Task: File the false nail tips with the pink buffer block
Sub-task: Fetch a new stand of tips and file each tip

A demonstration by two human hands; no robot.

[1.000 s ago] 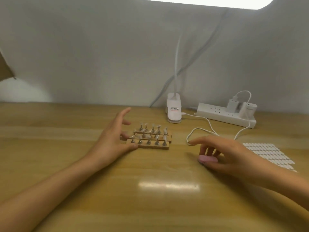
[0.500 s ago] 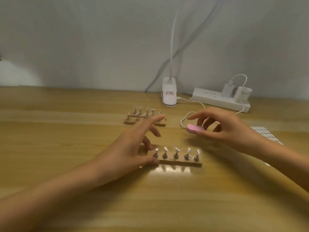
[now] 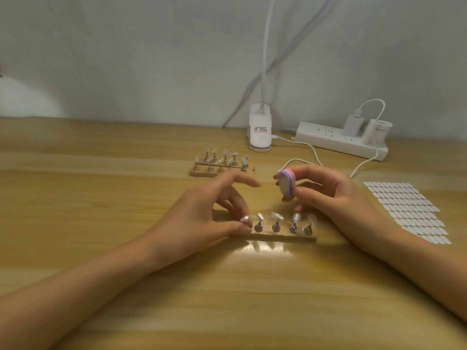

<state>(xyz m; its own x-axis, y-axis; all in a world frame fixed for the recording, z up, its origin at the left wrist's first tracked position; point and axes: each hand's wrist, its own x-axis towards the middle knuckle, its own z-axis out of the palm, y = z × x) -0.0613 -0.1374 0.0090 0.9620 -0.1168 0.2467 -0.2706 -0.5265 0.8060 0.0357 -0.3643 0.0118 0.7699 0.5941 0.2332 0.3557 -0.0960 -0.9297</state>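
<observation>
The grip of the right hand (image 3: 328, 195) is pinching the pink buffer block (image 3: 286, 184) on edge, just above the nail tips (image 3: 277, 216), likely readying a flat face for filing; the left hand (image 3: 209, 213) is pinching the end of the wooden strip (image 3: 283, 238), steadying it on the desk (image 3: 126, 198)

At the back of the wooden desk (image 3: 101, 198) we see a white clip-on lamp base (image 3: 260, 132) beside a white power strip (image 3: 336, 140) — adapters plugged in, a white cable (image 3: 311, 150) looping forward. A sheet of white oval tabs (image 3: 404, 208) lies on the right.
</observation>
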